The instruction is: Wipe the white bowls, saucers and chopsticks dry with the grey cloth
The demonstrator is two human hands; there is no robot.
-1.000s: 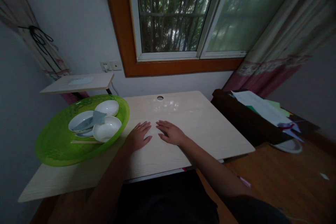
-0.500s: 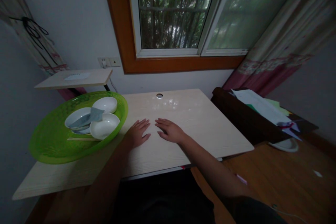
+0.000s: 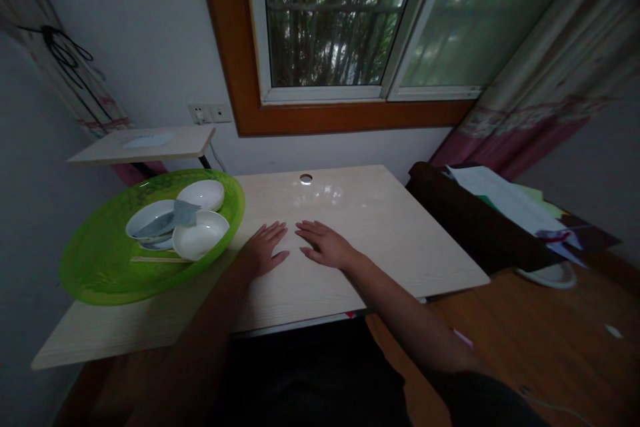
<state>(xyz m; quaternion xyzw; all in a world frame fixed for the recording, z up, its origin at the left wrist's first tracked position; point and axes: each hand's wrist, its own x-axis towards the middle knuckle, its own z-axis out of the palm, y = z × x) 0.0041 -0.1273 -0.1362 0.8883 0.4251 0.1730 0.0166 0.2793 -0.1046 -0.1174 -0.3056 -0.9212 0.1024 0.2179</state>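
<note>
My left hand (image 3: 263, 251) lies palm down on the pale wooden table (image 3: 350, 213), fingers stretched out, holding nothing. A short gap to its right, my right hand (image 3: 325, 244) rests flat on the same surface, also with nothing in it. Left of my left hand stands a large green basin (image 3: 100, 273). Inside it are several white bowls, among them a front bowl (image 3: 200, 237), a back bowl (image 3: 207, 193) and a left bowl (image 3: 143, 217). A grey-blue cloth (image 3: 185, 212) drapes across the bowls. Chopsticks (image 3: 157, 259) lie in front of them on the basin's bottom.
A small raised shelf (image 3: 185, 147) stands behind the basin. The tabletop has a round cable hole (image 3: 306, 179) near its back edge. To the right, a dark brown piece of furniture (image 3: 465, 213) bears papers (image 3: 505, 197). A window (image 3: 335, 27) is in the wall ahead.
The view has shifted slightly. Both hands stay flat in the same place on the table, and the basin and its bowls have not moved.
</note>
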